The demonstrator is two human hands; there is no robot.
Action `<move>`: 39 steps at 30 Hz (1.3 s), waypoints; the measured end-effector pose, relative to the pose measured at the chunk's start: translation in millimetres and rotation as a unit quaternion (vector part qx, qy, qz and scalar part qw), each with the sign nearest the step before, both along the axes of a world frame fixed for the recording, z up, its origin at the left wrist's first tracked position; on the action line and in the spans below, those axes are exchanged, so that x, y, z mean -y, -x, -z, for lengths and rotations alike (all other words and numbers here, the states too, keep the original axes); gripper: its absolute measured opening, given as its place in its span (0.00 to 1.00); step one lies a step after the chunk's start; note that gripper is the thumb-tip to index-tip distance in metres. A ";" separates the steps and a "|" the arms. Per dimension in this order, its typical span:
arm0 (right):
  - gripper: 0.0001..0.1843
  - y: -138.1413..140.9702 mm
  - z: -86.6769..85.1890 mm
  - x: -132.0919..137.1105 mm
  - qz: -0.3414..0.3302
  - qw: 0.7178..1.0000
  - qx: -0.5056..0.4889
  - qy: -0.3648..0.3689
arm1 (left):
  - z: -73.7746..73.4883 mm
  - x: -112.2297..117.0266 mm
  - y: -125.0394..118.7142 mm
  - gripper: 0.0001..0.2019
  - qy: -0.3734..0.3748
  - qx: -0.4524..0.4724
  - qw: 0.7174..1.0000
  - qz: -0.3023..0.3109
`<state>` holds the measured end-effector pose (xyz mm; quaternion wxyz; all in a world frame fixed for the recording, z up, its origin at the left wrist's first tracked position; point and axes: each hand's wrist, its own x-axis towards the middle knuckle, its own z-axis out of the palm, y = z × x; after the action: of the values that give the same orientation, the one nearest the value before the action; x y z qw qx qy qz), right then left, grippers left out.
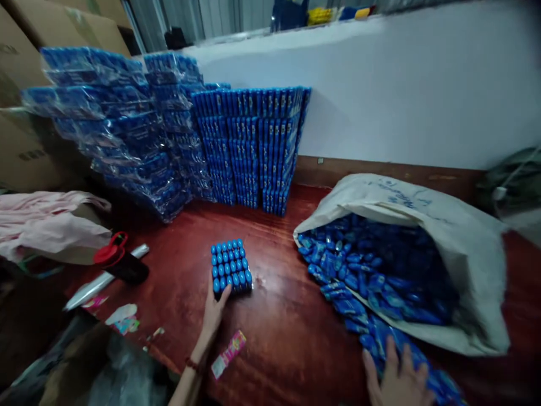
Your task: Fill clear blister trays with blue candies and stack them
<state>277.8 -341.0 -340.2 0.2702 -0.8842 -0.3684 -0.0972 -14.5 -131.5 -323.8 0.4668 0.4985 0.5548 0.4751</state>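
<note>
A tight block of small blue bottles with oval tops (pixel 230 264) stands in rows on the dark red table. My left hand (pixel 215 309) grips its near left corner, the thumb against the near side and the other fingers mostly hidden. On the right, a white woven sack (pixel 477 265) lies on its side with its mouth open. Many loose blue bottles (pixel 359 270) fill the mouth and trail out along the table towards me. Over that trail, my right hand (pixel 397 375) has its fingers spread, touching or just above the bottles, with nothing gripped.
Bare blue blocks (pixel 253 146) are stacked high by the white wall, beside plastic-wrapped stacks (pixel 122 129). A black bottle with a red lid (pixel 122 262) lies near a silvery roll (pixel 91 290) at left. A pink wrapper (pixel 229 354) is near my left forearm. Cartons stand far left.
</note>
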 end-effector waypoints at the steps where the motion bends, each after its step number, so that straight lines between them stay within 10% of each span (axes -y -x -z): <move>1: 0.36 2.4 -0.4 -8.6 0.002 1.000 0.024 0.012 | -2.2 -3.3 -5.2 0.36 -0.007 0.018 1.000 0.003; 11: 0.32 19.7 -4.8 -77.6 -0.003 0.996 -0.051 0.072 | -3.9 -51.2 -38.0 0.33 -0.027 0.011 0.999 0.030; 17: 0.30 26.3 -11.6 -32.7 -0.127 0.991 -0.035 0.038 | -12.1 -79.9 -62.7 0.36 -0.049 -0.117 0.989 0.077; 25: 0.33 33.2 20.6 36.5 -0.078 0.992 0.014 0.098 | -11.7 -110.5 -71.6 0.34 -0.051 -0.114 0.981 0.148; 30: 0.31 48.8 33.0 -6.4 -0.165 0.983 -0.018 0.082 | -12.8 -125.2 -72.7 0.35 -0.062 -0.120 0.978 0.158; 39: 0.22 32.3 -10.6 -80.5 -0.317 0.948 -0.021 0.038 | -33.5 -167.0 -48.7 0.36 -0.039 -0.189 0.956 0.220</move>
<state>245.5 -260.5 -329.6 0.2606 -0.7335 -0.6272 0.0258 34.2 35.6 -290.3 0.4270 0.7068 0.4903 0.2787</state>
